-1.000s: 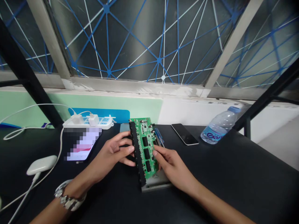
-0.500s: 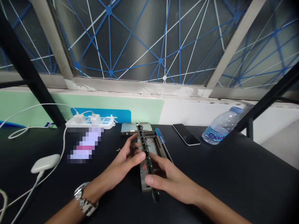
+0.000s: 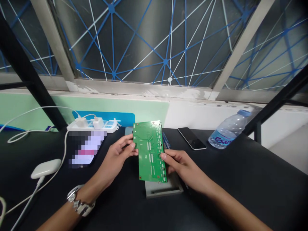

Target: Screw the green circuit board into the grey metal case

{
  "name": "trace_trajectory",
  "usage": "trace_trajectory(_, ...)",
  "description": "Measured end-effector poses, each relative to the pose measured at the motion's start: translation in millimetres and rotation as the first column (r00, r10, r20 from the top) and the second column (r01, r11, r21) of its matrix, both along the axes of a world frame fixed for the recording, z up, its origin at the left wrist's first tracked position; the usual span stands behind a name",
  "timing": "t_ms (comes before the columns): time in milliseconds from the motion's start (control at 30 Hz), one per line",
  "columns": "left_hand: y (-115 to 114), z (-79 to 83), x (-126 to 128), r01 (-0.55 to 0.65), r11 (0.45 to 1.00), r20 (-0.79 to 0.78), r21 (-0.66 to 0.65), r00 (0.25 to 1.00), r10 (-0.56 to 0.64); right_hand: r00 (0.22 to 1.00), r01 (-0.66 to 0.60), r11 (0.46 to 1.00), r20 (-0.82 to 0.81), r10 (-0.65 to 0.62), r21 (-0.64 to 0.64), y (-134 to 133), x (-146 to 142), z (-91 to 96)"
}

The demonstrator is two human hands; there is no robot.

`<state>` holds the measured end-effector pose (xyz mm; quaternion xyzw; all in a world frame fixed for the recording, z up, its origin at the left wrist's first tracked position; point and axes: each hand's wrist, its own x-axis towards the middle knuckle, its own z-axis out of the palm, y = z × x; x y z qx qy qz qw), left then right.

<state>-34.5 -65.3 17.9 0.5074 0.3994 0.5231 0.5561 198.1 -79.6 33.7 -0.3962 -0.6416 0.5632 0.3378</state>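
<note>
I've got the green circuit board (image 3: 149, 154) up between both hands, one per long edge, flatter face toward me. Left hand (image 3: 117, 156) is clamped on its left edge, thumb in front, other fingers at or behind the rim. Right hand (image 3: 184, 166) pinches the opposite edge, thumb on the face; its hidden fingertips I can't tell. Metal case (image 3: 166, 190) sits just below the right fingers, under the board in view, on the black desk (image 3: 115, 208). Status, my read: mid-job, a handling/checking step. Done: board is loose and in hand. Left: it's not down in the case, nothing fastens it. Board blocks most of the case, so I can't judge what's inside. Blue screwdriver (image 3: 166, 141) lies just beyond the right fingertips, mostly hidden, not in use. Greyish plate (image 3: 128, 131) peeks out beyond the left fingertips, mostly covered. Dark phone (image 3: 192, 138) is farther beyond the right fingers, untouched.
</note>
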Motion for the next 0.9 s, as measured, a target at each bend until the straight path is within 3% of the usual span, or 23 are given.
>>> trace_trajectory(133,-0.9,-1.2,2.1,0.027,0.999,0.002,-0.027,1.0,-0.026,1.0,-0.012,1.0,-0.013,0.012,0.027,0.5,2.0,1.4)
trace_trajectory(300,-3.1,1.0,4.4,0.074,0.992,-0.118,-0.1,0.989,-0.085,1.0,-0.009,1.0,-0.013,0.009,0.027,1.0,2.9,4.7)
trace_trajectory(500,-2.4,0.4,2.8,0.079,0.993,-0.144,-0.084,0.985,-0.09,0.987,0.069,0.966,0.127,-0.103,0.25,4.3,5.2,2.1)
trace_trajectory(767,-3.9,2.5,2.0,0.099,0.994,-0.12,-0.053,0.987,-0.105,0.998,0.05,0.997,0.03,-0.048,-0.053,7.7,6.8,-3.2)
trace_trajectory(900,-4.9,4.1,0.3,0.119,0.991,-0.028,-0.052,0.992,-0.121,0.996,0.026,0.992,-0.08,-0.036,-0.122,8.5,5.7,1.2)
